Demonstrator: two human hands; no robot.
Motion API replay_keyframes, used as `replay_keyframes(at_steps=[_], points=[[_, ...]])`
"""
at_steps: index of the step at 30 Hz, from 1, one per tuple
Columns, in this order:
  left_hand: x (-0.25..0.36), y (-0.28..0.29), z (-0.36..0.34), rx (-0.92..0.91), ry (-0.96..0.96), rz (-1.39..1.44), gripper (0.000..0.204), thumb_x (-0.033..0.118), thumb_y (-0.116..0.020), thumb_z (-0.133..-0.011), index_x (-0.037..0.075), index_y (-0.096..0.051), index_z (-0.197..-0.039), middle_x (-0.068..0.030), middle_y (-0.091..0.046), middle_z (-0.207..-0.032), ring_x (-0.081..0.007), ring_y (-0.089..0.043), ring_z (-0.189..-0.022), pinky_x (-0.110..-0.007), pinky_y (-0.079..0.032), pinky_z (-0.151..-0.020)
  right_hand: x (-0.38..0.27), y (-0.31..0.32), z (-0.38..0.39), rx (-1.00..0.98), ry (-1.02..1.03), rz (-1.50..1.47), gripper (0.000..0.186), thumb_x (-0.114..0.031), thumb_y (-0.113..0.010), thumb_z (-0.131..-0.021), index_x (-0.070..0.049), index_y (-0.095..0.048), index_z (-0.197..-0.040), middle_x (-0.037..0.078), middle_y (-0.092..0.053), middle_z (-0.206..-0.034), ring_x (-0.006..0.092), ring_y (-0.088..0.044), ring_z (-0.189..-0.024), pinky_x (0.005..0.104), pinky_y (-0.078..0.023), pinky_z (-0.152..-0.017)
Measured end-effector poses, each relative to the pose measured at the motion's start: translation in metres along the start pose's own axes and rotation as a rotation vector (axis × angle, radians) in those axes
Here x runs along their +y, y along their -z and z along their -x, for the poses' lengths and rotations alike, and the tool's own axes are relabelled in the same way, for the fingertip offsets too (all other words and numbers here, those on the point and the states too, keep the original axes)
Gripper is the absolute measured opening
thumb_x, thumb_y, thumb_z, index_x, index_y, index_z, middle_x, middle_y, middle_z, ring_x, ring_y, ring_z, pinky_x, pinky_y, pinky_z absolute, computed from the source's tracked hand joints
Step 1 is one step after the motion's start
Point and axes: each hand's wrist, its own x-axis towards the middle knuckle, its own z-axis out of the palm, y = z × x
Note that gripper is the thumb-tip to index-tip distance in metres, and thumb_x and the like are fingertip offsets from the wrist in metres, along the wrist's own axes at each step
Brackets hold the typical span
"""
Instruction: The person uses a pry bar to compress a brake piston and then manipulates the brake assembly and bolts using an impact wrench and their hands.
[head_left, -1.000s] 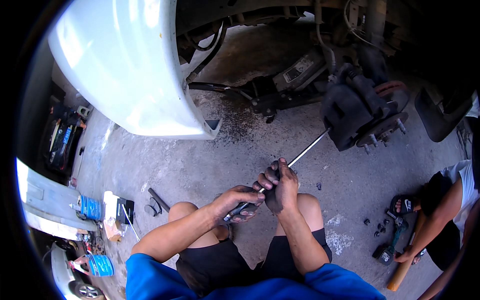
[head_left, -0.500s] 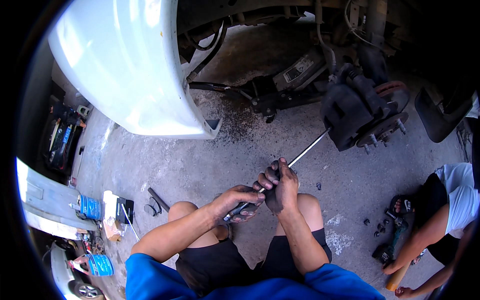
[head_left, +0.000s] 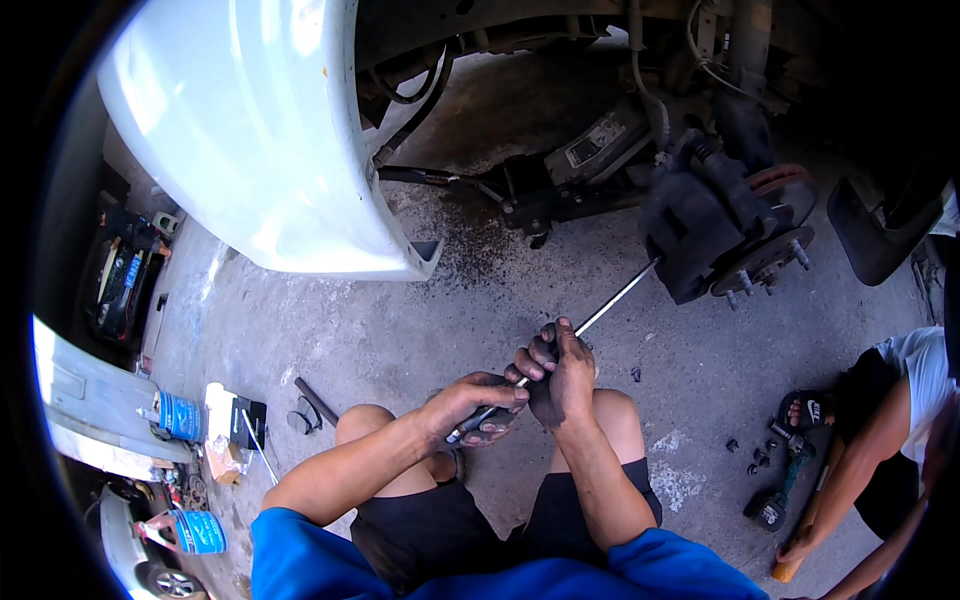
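Observation:
Both my hands are closed around one long, slim metal rod (head_left: 618, 298). My right hand (head_left: 562, 385) grips it further up, its thumb lying along the shaft. Just below, my left hand (head_left: 478, 408) wraps the lower part, and the dark rear end pokes out under its fingers. The rod slants up to the right, and its far tip meets the dark brake caliper (head_left: 685, 235). Where exactly the tip sits is hard to make out. The caliper straddles a rusty brake disc (head_left: 785, 185), beside a hub (head_left: 765, 262) with bare wheel studs.
A white car body panel (head_left: 250, 150) overhangs the left. Beneath the vehicle stands a floor jack (head_left: 600, 150). At right, a co-worker's arm (head_left: 850, 480) holds a wooden handle (head_left: 790, 568) near a cordless power tool (head_left: 785, 485) and several nuts. Blue cans (head_left: 180, 415) stand far left.
My hands and the rod stay nearly still. The co-worker at right has shifted, and the wooden handle now stands more upright, its upper part showing beside the power tool.

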Motion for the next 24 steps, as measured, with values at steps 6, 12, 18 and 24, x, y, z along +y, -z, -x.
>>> replay_keyframes(at_steps=[6,12,18,24], points=[[0.0015,-0.0001,0.0014,-0.007,0.006,-0.021,0.031,0.030,-0.063,-0.092,0.004,-0.052,-0.081,0.0001,-0.042,-0.056,-0.0069,-0.038,-0.041,-0.021,-0.026,-0.034,0.0009,-0.0004,-0.0002,0.001,0.002,-0.008,0.029,-0.033,-0.042,-0.103,-0.010,-0.045,-0.086,-0.003,-0.029,-0.059,0.0130,-0.033,-0.053,0.0358,-0.038,-0.057],[0.0031,0.0010,0.0020,-0.008,0.010,-0.036,0.031,0.033,-0.065,-0.090,0.006,-0.052,-0.080,0.0013,-0.043,-0.056,-0.0061,-0.039,-0.042,-0.021,-0.025,-0.035,0.0006,-0.0016,-0.0013,0.012,-0.005,-0.003,0.028,-0.032,-0.042,-0.103,-0.011,-0.044,-0.086,-0.003,-0.029,-0.059,0.0132,-0.033,-0.053,0.0356,-0.037,-0.057],[0.0025,-0.0015,0.0027,0.003,0.006,-0.048,0.032,0.033,-0.065,-0.090,0.006,-0.052,-0.080,0.0013,-0.043,-0.056,-0.0064,-0.040,-0.042,-0.021,-0.026,-0.035,-0.0003,-0.0006,0.0002,0.010,-0.007,-0.005,0.028,-0.033,-0.043,-0.103,-0.011,-0.044,-0.086,-0.003,-0.029,-0.059,0.0132,-0.033,-0.053,0.0357,-0.037,-0.057],[0.0032,-0.0012,0.0028,-0.014,-0.003,-0.048,0.032,0.033,-0.065,-0.090,0.006,-0.052,-0.079,0.0008,-0.043,-0.056,-0.0067,-0.040,-0.042,-0.021,-0.026,-0.035,0.0000,-0.0011,0.0006,-0.003,0.009,-0.001,0.028,-0.033,-0.042,-0.103,-0.011,-0.044,-0.085,-0.003,-0.029,-0.059,0.0128,-0.034,-0.053,0.0362,-0.038,-0.058]])
